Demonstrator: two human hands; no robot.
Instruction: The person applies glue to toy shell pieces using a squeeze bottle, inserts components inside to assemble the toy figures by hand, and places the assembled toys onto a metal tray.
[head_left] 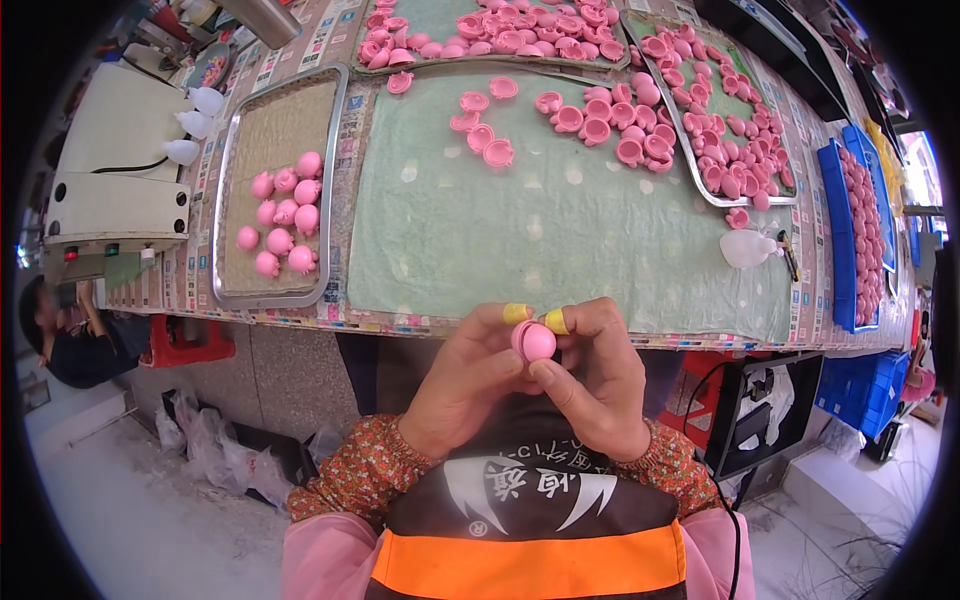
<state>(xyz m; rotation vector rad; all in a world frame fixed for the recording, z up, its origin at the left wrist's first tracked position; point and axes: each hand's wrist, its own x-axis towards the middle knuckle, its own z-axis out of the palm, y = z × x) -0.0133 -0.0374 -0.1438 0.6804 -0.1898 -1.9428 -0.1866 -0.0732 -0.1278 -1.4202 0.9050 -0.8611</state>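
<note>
A small round pink plastic piece (538, 343) is held up just in front of the table's near edge, with a rim line around its left side. My left hand (475, 375) pinches it from the left between thumb and forefinger. From the right, my right hand (598, 375) grips the same piece, its thumb below and forefinger above. Yellow tape wraps both forefinger tips. The lower fingers of both hands are partly hidden. Beyond them, a green cloth (450, 230) covers the table, with loose pink half shells (596, 131) toward its far side.
A metal tray (222, 240) at left carries several closed pink balls (285, 213). More half shells fill trays at the back and far right. A white squeeze bottle (748, 248) lies at the cloth's right edge. Blue crates (836, 250) stand further right; a white machine (110, 160) sits far left.
</note>
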